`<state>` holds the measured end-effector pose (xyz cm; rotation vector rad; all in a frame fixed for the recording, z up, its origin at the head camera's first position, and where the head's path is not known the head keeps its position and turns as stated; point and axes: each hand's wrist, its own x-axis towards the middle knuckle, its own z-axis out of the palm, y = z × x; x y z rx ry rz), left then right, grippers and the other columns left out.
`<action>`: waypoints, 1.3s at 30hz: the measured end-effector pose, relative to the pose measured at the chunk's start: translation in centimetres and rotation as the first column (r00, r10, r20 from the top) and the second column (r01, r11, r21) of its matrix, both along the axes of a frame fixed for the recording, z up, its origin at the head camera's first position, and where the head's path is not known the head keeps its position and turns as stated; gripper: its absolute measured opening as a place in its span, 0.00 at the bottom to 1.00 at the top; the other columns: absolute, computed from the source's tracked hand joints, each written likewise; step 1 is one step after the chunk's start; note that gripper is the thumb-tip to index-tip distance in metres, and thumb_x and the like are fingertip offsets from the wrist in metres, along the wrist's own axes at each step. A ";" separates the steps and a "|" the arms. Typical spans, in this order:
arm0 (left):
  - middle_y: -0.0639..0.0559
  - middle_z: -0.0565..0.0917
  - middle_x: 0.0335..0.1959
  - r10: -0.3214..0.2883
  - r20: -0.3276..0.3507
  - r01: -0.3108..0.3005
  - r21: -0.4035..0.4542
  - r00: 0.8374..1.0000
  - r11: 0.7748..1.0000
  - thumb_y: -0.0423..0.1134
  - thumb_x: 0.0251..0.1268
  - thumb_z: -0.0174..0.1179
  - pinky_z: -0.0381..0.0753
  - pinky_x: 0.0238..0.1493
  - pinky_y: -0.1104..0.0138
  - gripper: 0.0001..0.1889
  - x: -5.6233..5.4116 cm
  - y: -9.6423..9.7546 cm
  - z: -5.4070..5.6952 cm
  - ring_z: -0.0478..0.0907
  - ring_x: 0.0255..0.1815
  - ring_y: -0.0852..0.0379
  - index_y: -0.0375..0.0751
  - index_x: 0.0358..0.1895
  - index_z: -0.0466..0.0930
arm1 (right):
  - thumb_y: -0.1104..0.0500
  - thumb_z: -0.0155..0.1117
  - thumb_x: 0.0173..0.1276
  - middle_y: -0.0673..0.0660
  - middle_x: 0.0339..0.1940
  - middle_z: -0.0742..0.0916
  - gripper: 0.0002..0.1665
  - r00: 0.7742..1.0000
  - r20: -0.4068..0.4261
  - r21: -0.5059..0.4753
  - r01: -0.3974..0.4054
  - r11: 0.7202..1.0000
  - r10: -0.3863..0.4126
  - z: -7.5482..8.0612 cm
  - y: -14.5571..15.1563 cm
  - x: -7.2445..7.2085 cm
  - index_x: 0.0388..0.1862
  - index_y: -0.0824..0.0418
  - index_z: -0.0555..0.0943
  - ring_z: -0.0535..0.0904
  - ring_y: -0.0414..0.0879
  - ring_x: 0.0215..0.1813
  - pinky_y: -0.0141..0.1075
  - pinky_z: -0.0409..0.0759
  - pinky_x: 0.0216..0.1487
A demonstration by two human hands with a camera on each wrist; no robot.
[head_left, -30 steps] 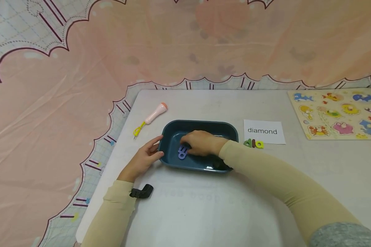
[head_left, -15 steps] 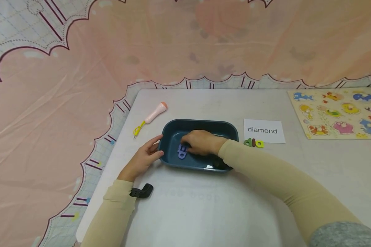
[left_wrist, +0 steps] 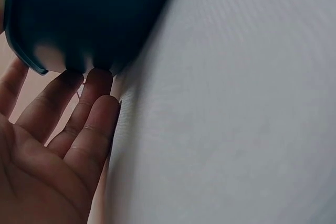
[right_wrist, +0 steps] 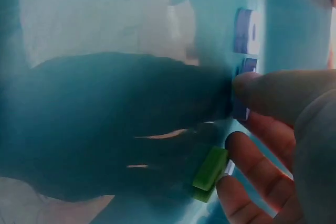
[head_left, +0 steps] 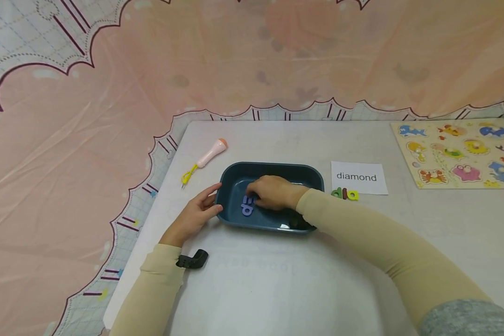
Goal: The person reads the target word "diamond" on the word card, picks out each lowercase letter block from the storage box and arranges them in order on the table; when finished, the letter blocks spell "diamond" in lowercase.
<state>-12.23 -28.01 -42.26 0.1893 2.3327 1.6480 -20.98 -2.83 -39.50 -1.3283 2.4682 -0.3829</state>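
A dark teal tray (head_left: pixel 273 164) stands on the white table. My left hand (head_left: pixel 192 218) rests against its left end, fingertips touching the outer wall in the left wrist view. Inside the tray is my right hand (head_left: pixel 273 192), its thumb and forefinger pinching a purple toy letter (right_wrist: pixel 242 109). Just beside that letter lies another purple letter (right_wrist: pixel 247 31) with a round hole. A green piece (right_wrist: pixel 211 170) sits near the lower fingers of my right hand. The hand and forearm hide part of the tray's contents.
A card reading "diamond" (head_left: pixel 357 178) lies right of the tray, with several coloured letters (head_left: pixel 344 194) along its lower edge. An animal puzzle board (head_left: pixel 462 156) is at the far right. Behind the tray's left end lies a pink-handled tool with a yellow end (head_left: pixel 210 155).
The purple letters in the tray have turned slightly under my right fingers. Both hands stay in nearly the same place.
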 end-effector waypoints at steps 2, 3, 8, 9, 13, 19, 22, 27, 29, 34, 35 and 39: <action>0.34 0.68 0.71 0.003 0.000 -0.003 -0.003 1.000 1.000 0.33 0.74 0.56 0.70 0.65 0.53 0.34 0.0 0.0 0.0 0.70 0.68 0.40 0.42 0.79 0.55 | 0.59 0.64 0.72 0.55 0.55 0.86 0.18 1.000 -0.001 -0.005 0.014 1.000 -0.014 0.2 0.1 -0.1 0.59 0.60 0.81 0.80 0.47 0.55 0.42 0.75 0.62; 0.34 0.69 0.71 0.005 0.001 -0.005 -0.003 1.000 1.000 0.33 0.74 0.57 0.71 0.64 0.55 0.34 0.0 0.0 0.0 0.70 0.68 0.41 0.42 0.79 0.55 | 0.59 0.64 0.73 0.55 0.55 0.86 0.18 1.000 -0.002 -0.010 0.022 1.000 -0.022 0.4 0.1 -0.1 0.60 0.60 0.81 0.80 0.47 0.55 0.42 0.75 0.63; 0.33 0.68 0.71 0.012 -0.002 -0.012 0.004 1.000 1.000 0.33 0.74 0.57 0.73 0.61 0.64 0.34 0.1 -0.1 0.2 0.70 0.68 0.40 0.41 0.79 0.55 | 0.58 0.62 0.74 0.55 0.55 0.86 0.18 0.999 -0.010 -0.042 0.045 0.998 -0.045 1.7 0.5 -0.1 0.60 0.59 0.81 0.80 0.47 0.54 0.42 0.74 0.64; 0.33 0.68 0.71 0.013 -0.001 -0.013 0.006 1.000 1.000 0.33 0.74 0.57 0.73 0.61 0.65 0.34 0.2 -0.1 0.2 0.70 0.69 0.40 0.40 0.79 0.55 | 0.58 0.62 0.74 0.55 0.55 0.86 0.18 0.999 -0.016 -0.047 0.049 0.998 -0.050 2.0 0.7 -0.1 0.60 0.59 0.81 0.79 0.47 0.53 0.42 0.74 0.64; 0.33 0.68 0.71 0.018 0.000 -0.018 -0.002 1.000 1.000 0.33 0.74 0.56 0.72 0.62 0.63 0.34 0.3 -0.2 0.2 0.70 0.69 0.40 0.40 0.79 0.55 | 0.59 0.62 0.73 0.55 0.54 0.86 0.17 0.998 -0.012 -0.094 0.061 0.994 -0.063 3.6 1.7 0.0 0.59 0.60 0.82 0.79 0.48 0.53 0.43 0.73 0.64; 0.33 0.68 0.71 0.023 0.000 -0.023 -0.005 1.000 1.000 0.32 0.74 0.56 0.73 0.62 0.64 0.34 0.3 -0.2 0.1 0.70 0.68 0.40 0.40 0.79 0.55 | 0.64 0.63 0.71 0.56 0.53 0.86 0.17 0.997 -0.029 -0.168 0.062 0.984 -0.068 5.6 4.0 0.2 0.57 0.63 0.82 0.81 0.50 0.55 0.45 0.73 0.64; 0.33 0.68 0.71 0.025 0.001 -0.025 -0.008 1.000 1.000 0.32 0.74 0.56 0.72 0.62 0.63 0.34 0.3 -0.1 0.0 0.70 0.69 0.40 0.40 0.79 0.55 | 0.65 0.63 0.70 0.56 0.53 0.87 0.17 0.995 -0.044 -0.188 0.080 0.979 -0.090 6.0 5.3 0.3 0.57 0.64 0.83 0.81 0.50 0.55 0.45 0.73 0.64; 0.34 0.68 0.71 0.025 0.004 -0.024 -0.017 1.000 1.000 0.33 0.74 0.57 0.70 0.65 0.55 0.34 0.3 -0.1 0.0 0.70 0.68 0.40 0.41 0.79 0.55 | 0.66 0.63 0.69 0.57 0.52 0.87 0.17 0.990 -0.072 -0.208 0.107 0.972 -0.124 6.1 7.5 0.6 0.56 0.65 0.83 0.82 0.51 0.55 0.47 0.75 0.62; 0.34 0.68 0.71 0.025 0.004 -0.025 -0.021 1.000 0.999 0.33 0.74 0.57 0.70 0.65 0.54 0.34 0.3 0.0 0.0 0.70 0.68 0.40 0.41 0.79 0.55 | 0.66 0.64 0.69 0.57 0.52 0.87 0.17 0.988 -0.077 -0.211 0.118 0.970 -0.137 6.1 8.3 0.7 0.56 0.65 0.83 0.82 0.52 0.54 0.47 0.76 0.61; 0.33 0.69 0.71 0.026 0.002 -0.026 -0.022 1.000 0.999 0.32 0.74 0.57 0.71 0.64 0.58 0.34 0.2 0.1 0.0 0.70 0.68 0.41 0.41 0.79 0.56 | 0.65 0.65 0.69 0.58 0.53 0.87 0.17 0.983 -0.068 -0.201 0.155 0.967 -0.172 6.0 10.3 1.1 0.56 0.65 0.83 0.82 0.52 0.55 0.48 0.77 0.60; 0.33 0.69 0.71 0.025 0.002 -0.025 -0.021 1.000 0.999 0.33 0.74 0.57 0.71 0.64 0.59 0.34 0.2 0.1 0.0 0.70 0.68 0.41 0.41 0.79 0.56 | 0.65 0.65 0.69 0.58 0.52 0.87 0.17 0.982 -0.068 -0.201 0.161 0.966 -0.178 5.9 10.7 1.1 0.56 0.65 0.83 0.82 0.53 0.55 0.49 0.77 0.60; 0.33 0.68 0.71 0.024 0.004 -0.024 -0.019 1.000 1.000 0.33 0.74 0.57 0.71 0.64 0.58 0.34 0.1 0.2 0.0 0.70 0.68 0.40 0.40 0.79 0.56 | 0.66 0.65 0.68 0.59 0.51 0.87 0.17 0.975 -0.076 -0.211 0.187 0.959 -0.207 5.8 12.3 1.3 0.55 0.66 0.83 0.82 0.53 0.53 0.50 0.78 0.58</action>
